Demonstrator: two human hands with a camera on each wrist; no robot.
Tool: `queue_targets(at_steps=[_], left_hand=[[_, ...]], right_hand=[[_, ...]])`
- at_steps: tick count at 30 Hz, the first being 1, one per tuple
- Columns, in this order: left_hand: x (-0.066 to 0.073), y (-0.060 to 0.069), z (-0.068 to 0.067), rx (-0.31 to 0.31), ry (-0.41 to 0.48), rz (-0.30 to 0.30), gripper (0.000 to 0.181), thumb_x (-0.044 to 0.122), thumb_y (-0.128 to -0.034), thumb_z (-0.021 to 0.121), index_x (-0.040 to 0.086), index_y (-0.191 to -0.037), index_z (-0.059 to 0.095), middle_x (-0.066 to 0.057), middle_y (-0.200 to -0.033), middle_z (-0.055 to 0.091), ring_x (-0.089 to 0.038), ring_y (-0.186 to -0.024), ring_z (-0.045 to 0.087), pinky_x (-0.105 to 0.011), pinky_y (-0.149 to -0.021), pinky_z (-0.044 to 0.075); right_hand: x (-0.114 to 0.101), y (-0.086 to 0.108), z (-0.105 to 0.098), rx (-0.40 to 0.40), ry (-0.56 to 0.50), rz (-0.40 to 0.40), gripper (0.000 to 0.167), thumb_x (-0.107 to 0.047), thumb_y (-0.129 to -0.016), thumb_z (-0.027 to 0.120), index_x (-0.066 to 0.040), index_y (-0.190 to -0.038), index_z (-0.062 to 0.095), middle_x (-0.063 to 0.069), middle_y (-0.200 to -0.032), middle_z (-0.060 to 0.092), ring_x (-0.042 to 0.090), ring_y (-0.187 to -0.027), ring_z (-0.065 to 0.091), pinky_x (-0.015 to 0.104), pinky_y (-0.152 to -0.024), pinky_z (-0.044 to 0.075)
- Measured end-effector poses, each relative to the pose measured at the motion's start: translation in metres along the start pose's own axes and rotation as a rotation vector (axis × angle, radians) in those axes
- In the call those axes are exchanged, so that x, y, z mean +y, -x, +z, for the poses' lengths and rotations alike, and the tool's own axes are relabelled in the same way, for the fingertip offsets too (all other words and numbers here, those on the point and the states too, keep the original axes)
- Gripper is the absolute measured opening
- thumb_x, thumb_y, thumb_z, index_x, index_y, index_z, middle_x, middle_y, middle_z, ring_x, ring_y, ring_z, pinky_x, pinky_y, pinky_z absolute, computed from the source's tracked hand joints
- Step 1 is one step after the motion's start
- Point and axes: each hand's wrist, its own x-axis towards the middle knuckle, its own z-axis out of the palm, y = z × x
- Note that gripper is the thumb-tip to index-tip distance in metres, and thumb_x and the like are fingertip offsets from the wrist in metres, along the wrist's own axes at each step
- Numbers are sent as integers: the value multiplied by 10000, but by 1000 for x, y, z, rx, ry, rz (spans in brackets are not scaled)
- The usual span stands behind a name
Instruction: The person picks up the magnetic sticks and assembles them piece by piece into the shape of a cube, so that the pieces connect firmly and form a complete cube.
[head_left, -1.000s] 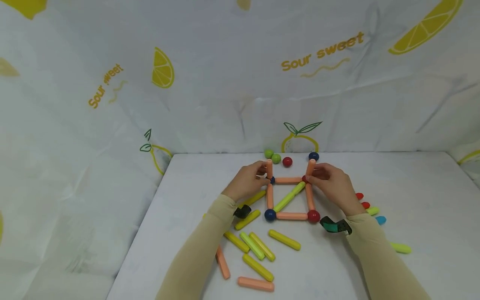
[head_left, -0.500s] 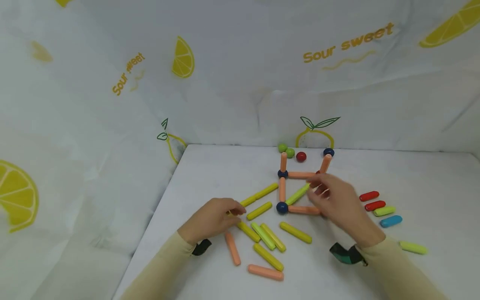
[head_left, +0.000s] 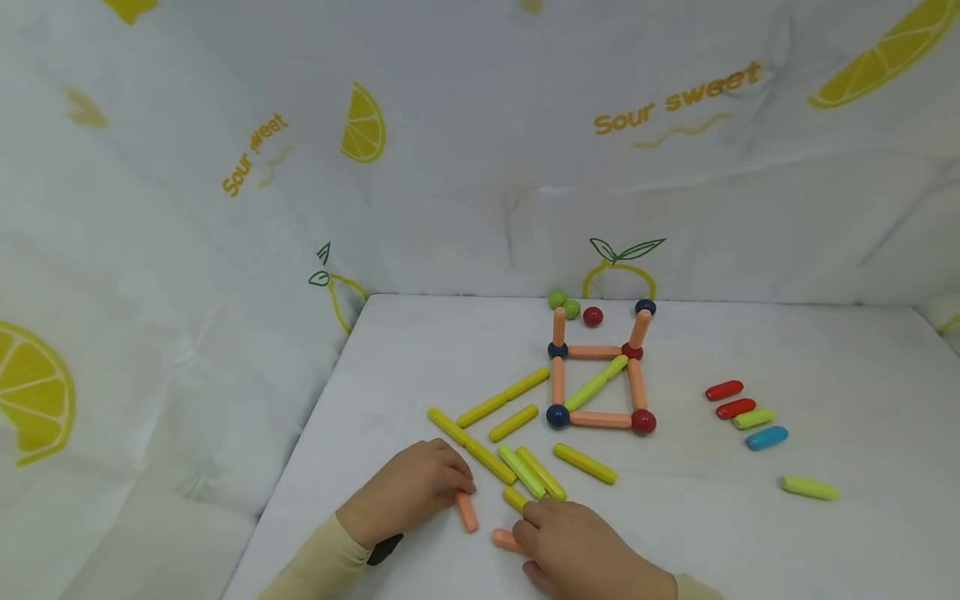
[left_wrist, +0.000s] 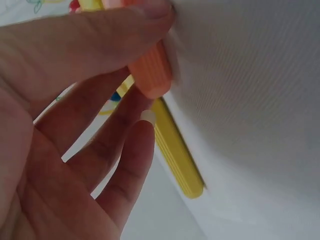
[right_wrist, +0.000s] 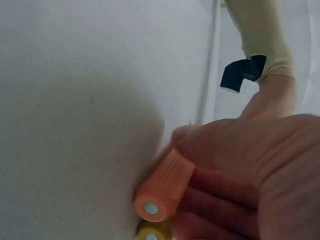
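Note:
In the head view my left hand (head_left: 412,493) is low on the table, pinching an orange magnetic stick (head_left: 467,513). The left wrist view has the thumb across this orange stick (left_wrist: 151,70), beside a yellow stick (left_wrist: 177,155). Further right, my right hand (head_left: 588,546) grips a second orange magnetic stick (head_left: 506,541), whose right part the hand covers. A silver disc marks the end of that stick (right_wrist: 167,185) in the right wrist view. Beyond both hands lies a square frame of orange sticks (head_left: 600,420) and balls, with two sticks upright at its far corners.
Several yellow sticks (head_left: 585,463) lie between the hands and the frame. A lime diagonal (head_left: 596,383) crosses the frame. Green, red (head_left: 592,316) and blue balls sit behind it. Red, lime and blue sticks (head_left: 767,438) are scattered at the right.
Both hands have left the frame's upright sticks and come down toward the near side of the table. Each has taken hold of a loose orange stick. The frame stands on its own.

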Motion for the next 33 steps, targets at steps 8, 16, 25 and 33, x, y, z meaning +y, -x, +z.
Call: queue_targets(at_steps=[8,16,25,33], left_hand=[[-1,-9,4,74,175,-60,115,328,-982,801,320,-1096,800,228,-1059,756,29,-986,691,-238,-901,579],[3,-56,-3,100,459,-112,118,382,-1085,668,299,-1146,727,157,-1070,766,42,-1006,700,-266,-913,614],[7,-122,-4,59,622,-93,218,228,-1037,754,222,-1208,618,77,-1183,743,-11,-1118,715,-227,-1010,581],[12,-150,-2,54,581,-94,217,242,-1053,728,216,-1233,608,98,-1144,746,4,-1112,712,-209,-995,574]], right_hand=[[5,0,3,28,-159,70,88,-317,-970,831,-250,-979,774,-175,-813,565,-23,-719,463,188,-674,498],[55,9,-27,193,-455,206,119,-367,-978,818,-305,-1066,768,-232,-891,653,-36,-777,549,219,-709,541],[112,34,-55,403,-485,442,234,-228,-943,857,-203,-1145,741,-106,-993,759,66,-901,690,211,-757,588],[141,51,-65,494,-411,553,287,-210,-931,869,-140,-1166,721,-35,-1019,795,184,-976,756,256,-790,630]])
